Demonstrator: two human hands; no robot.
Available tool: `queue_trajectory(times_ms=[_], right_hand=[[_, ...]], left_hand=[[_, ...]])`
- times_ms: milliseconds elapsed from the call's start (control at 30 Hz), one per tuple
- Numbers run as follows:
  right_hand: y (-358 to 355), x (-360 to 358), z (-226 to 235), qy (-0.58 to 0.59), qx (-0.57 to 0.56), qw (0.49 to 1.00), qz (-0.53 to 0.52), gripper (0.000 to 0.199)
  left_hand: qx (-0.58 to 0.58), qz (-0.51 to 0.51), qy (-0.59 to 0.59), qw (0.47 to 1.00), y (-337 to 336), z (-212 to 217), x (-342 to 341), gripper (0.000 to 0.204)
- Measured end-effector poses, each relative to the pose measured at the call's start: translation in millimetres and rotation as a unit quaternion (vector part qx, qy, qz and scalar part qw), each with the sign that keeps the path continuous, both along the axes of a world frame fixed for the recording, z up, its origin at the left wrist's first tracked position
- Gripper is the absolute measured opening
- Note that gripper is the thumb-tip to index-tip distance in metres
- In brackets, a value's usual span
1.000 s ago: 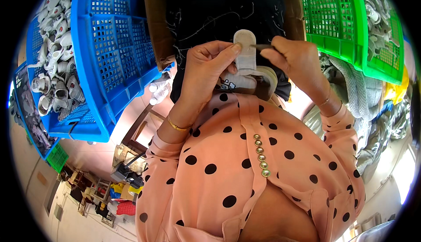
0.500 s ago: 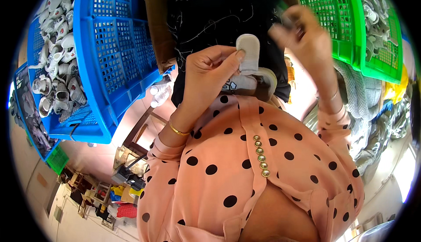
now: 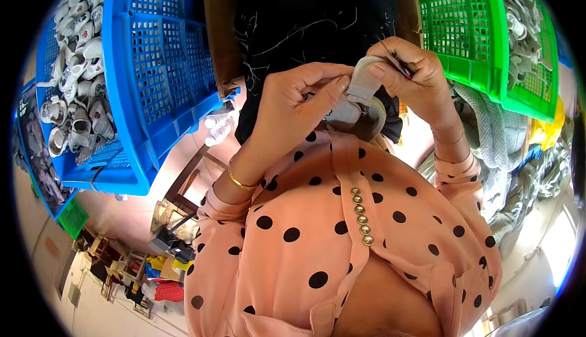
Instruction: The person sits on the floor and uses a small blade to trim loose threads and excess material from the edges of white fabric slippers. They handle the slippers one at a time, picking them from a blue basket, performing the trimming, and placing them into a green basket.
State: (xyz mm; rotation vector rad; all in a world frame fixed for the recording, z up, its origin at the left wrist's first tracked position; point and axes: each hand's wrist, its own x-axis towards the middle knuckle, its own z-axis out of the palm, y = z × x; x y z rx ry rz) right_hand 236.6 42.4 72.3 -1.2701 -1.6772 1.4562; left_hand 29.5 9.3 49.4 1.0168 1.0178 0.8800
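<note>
Glare noted at the bright white rectangular window [image 3: 564, 250] below the green perforated plastic basket [image 3: 497, 32]; black thread-strewn fabric [image 3: 311, 13] left of the basket dim; basket edges fisheye-bent.

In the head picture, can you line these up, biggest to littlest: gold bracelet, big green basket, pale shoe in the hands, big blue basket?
1. Big blue basket
2. Big green basket
3. Pale shoe, partly hidden by fingers
4. Gold bracelet

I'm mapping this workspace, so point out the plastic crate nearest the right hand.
The large green mesh crate at upper right, with pale shoes inside, is closest to the right hand; the big blue crate stands at left.
</note>
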Motion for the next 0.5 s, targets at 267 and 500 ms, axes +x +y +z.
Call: queue_trajectory(times_ms=[267, 500], right_hand=[[-7, 3, -11, 0.014, 0.08, 0.997, -0.006, 0.021], [-13, -1, -8, -0.036, 0.2, 0.979, 0.011, 0.041]], left_hand=[[0.003, 0.039, -0.029, 0.999, 0, -3, 6, 0.017], [0.08, 0.063, 0.073, 0.992, 1, 10, 11, 0.011]])
